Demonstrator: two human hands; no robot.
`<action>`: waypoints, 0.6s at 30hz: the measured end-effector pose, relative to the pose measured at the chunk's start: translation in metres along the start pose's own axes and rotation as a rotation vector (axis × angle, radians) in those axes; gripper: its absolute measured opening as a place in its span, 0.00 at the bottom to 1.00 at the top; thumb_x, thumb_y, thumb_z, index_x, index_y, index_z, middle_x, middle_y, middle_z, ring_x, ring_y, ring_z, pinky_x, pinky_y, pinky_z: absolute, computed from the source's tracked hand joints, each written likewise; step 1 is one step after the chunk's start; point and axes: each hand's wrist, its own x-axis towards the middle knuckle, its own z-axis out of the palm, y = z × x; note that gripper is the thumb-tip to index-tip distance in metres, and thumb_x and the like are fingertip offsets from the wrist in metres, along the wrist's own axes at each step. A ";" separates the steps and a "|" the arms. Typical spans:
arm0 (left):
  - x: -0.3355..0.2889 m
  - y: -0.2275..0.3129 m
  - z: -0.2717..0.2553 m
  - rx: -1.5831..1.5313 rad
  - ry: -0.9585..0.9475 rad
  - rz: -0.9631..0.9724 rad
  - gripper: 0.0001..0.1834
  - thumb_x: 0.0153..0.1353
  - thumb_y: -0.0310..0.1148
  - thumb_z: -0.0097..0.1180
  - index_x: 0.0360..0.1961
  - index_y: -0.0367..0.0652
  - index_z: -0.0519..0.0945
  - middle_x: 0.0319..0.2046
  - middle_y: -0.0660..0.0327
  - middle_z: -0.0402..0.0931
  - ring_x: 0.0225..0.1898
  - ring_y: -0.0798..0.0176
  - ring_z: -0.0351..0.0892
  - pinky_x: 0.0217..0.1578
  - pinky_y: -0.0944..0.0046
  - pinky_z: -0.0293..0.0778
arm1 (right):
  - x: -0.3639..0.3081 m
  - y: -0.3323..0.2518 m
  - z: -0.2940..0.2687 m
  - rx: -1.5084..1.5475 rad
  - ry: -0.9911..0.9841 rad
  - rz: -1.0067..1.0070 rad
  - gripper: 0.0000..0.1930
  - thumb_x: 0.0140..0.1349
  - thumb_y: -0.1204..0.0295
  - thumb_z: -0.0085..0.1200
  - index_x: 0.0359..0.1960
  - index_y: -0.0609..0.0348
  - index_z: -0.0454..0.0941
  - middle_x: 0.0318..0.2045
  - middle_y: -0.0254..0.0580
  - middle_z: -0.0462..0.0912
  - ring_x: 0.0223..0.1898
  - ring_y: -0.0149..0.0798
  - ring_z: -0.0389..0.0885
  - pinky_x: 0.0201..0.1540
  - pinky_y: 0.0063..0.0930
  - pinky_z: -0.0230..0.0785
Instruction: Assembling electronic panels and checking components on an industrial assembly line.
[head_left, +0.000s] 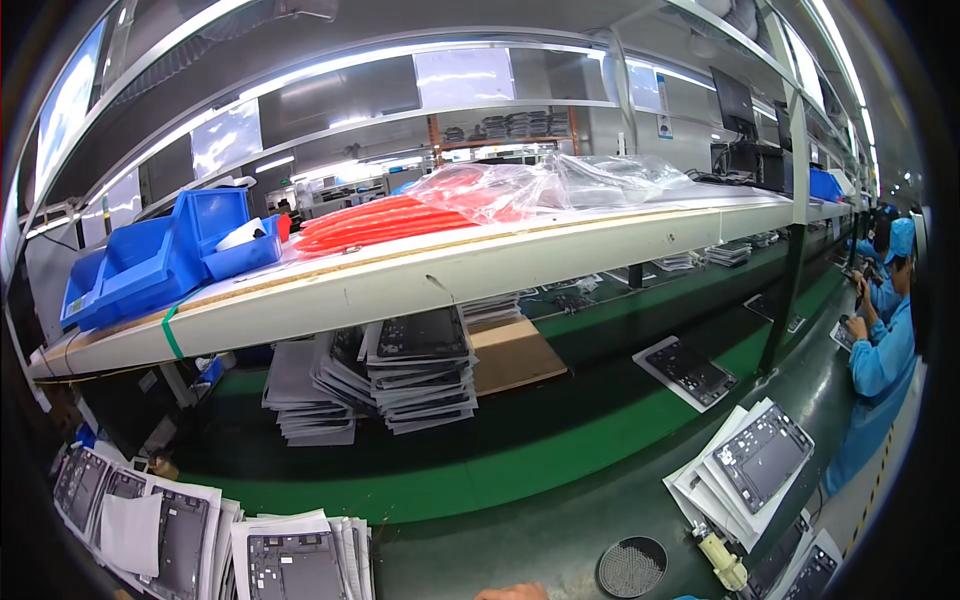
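Observation:
At the lower edge, only the top of one of my hands (512, 592) shows, apparently the right one. Its fingers are cut off, so what it holds, if anything, is hidden. To its right on the dark green bench is a round dark dish (632, 567) full of small grey pieces. Left of the hand, a stack of dark tablet housings (292, 567) is interleaved with white sheets. Another such stack (180, 535) leans beside it, a white sheet partly over it. My left hand cannot be made out.
A cream-coloured power screwdriver (722, 562) lies by stacked housings (765, 455) at right. One housing (690, 370) lies on the green belt (470, 480). Overhead, a shelf (450, 285) carries blue bins (150, 260) and red bundles (385, 220). A co-worker in blue (885, 345) works at far right.

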 end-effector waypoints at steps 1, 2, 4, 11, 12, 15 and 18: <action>0.002 -0.001 0.004 0.001 -0.005 0.006 0.13 0.65 0.28 0.55 0.50 0.38 0.74 0.36 0.59 0.77 0.35 0.68 0.76 0.34 0.71 0.75 | 0.000 0.001 0.000 -0.014 0.003 -0.002 0.10 0.59 0.58 0.58 0.32 0.50 0.82 0.22 0.41 0.84 0.25 0.47 0.83 0.28 0.41 0.74; 0.003 -0.001 0.006 0.005 -0.011 0.010 0.13 0.65 0.28 0.54 0.50 0.38 0.75 0.36 0.59 0.77 0.35 0.68 0.76 0.34 0.71 0.75 | 0.000 0.002 0.001 -0.014 0.004 -0.001 0.10 0.59 0.58 0.58 0.32 0.50 0.82 0.22 0.41 0.84 0.25 0.47 0.83 0.28 0.41 0.74; 0.006 -0.002 0.011 0.013 -0.025 0.018 0.13 0.65 0.28 0.54 0.49 0.39 0.75 0.36 0.59 0.78 0.35 0.68 0.76 0.34 0.71 0.75 | -0.001 0.004 0.006 -0.026 0.007 0.015 0.10 0.60 0.59 0.57 0.31 0.50 0.82 0.22 0.42 0.84 0.25 0.48 0.83 0.28 0.41 0.74; 0.011 -0.006 0.021 0.042 -0.070 0.040 0.11 0.65 0.28 0.54 0.48 0.39 0.76 0.35 0.59 0.78 0.34 0.68 0.76 0.33 0.70 0.75 | 0.000 0.009 0.012 -0.038 0.019 -0.002 0.10 0.60 0.59 0.58 0.32 0.51 0.83 0.22 0.43 0.84 0.26 0.49 0.84 0.29 0.41 0.75; 0.011 -0.007 0.023 0.043 -0.073 0.047 0.11 0.65 0.28 0.54 0.48 0.39 0.76 0.35 0.59 0.78 0.34 0.68 0.76 0.33 0.70 0.75 | 0.000 0.010 0.012 -0.032 0.024 -0.009 0.10 0.60 0.59 0.58 0.32 0.51 0.83 0.22 0.44 0.84 0.26 0.49 0.84 0.29 0.41 0.75; 0.009 -0.009 0.026 0.046 -0.074 0.070 0.10 0.66 0.28 0.54 0.47 0.39 0.76 0.34 0.59 0.78 0.33 0.68 0.76 0.33 0.70 0.75 | 0.000 0.012 0.014 -0.016 0.014 -0.007 0.10 0.60 0.59 0.58 0.32 0.51 0.83 0.22 0.43 0.84 0.26 0.48 0.84 0.29 0.41 0.75; 0.002 -0.010 0.024 0.056 -0.073 0.084 0.10 0.66 0.28 0.53 0.46 0.39 0.76 0.34 0.60 0.78 0.33 0.68 0.76 0.33 0.70 0.74 | 0.000 0.013 0.015 0.022 0.015 0.031 0.10 0.59 0.59 0.58 0.32 0.51 0.83 0.22 0.43 0.84 0.25 0.48 0.84 0.29 0.40 0.75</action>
